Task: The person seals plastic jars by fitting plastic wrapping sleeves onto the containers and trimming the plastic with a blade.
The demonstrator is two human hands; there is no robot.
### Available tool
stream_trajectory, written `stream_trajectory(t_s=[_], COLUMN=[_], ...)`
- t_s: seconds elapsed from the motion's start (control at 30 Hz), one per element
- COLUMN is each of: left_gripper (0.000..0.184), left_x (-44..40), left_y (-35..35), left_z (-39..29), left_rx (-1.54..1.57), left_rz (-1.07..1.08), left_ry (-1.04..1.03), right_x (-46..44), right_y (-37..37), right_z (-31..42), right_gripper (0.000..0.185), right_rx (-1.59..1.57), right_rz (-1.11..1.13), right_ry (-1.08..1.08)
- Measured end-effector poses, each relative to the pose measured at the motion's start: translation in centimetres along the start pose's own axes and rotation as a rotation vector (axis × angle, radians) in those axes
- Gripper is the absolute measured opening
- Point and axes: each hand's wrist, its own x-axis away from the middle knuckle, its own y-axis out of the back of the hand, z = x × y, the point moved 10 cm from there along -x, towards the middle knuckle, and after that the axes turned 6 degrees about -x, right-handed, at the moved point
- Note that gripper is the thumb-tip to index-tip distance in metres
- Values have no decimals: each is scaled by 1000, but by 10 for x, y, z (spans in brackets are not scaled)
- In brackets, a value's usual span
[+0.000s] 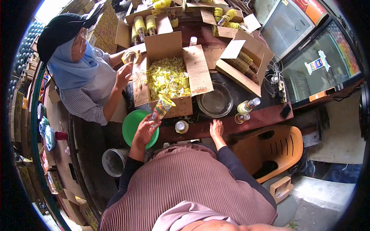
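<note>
My left hand [143, 133] is wrapped round a tall printed plastic cup [162, 108] with a flared yellow rim. The cup is tilted, its mouth towards an open cardboard box [165, 45] filled with small yellow-and-clear wrapped pieces [169, 77]. Behind that hand lies a green plastic basin [133, 120]. At the table's front edge my right hand [216, 129] rests with loosely bent fingers, and no object shows in it. Between my hands stands a small jar-like container with a pale top [180, 126]. A round clear bowl [215, 101] sits just beyond my right hand.
Across to the left, a co-worker [86, 77] holds a clear round container [131, 57]. Clear bottles [248, 104] stand at the right. Cardboard boxes [246, 63] hold stacked items. An orange plastic chair [266, 152] is by my right side, and a grey bucket [115, 162] by my left.
</note>
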Motion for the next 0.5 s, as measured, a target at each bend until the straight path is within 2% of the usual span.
stream_trajectory(t_s=[0.1, 0.2, 0.27, 0.33, 0.4, 0.43, 0.5], left_gripper=[45, 45, 43, 43, 51, 61, 66], left_x=[-6, -10, -10, -13, -16, -14, -14], left_y=[-13, -31, -47, -47, -45, -47, -57], left_z=[7, 9, 9, 13, 18, 18, 15], left_rx=[37, 53, 32, 41, -76, -84, -106], left_rz=[27, 72, 93, 107, 132, 78, 67], left_ry=[-7, -2, 38, 45, 38, 72, 82], right_x=[-10, -18, -25, -29, -30, -24, -25], right_y=[-1, -15, -33, -45, -53, -40, -25], right_z=[-15, -17, -42, -53, -50, -35, -20], right_gripper=[24, 24, 22, 20, 18, 16, 16], right_rx=[59, 105, -11, -45, 69, 147, 153], right_rz=[50, 36, -32, -115, -98, -113, -96], right_ry=[-1, 122, 46, 83, 165, 221, 230])
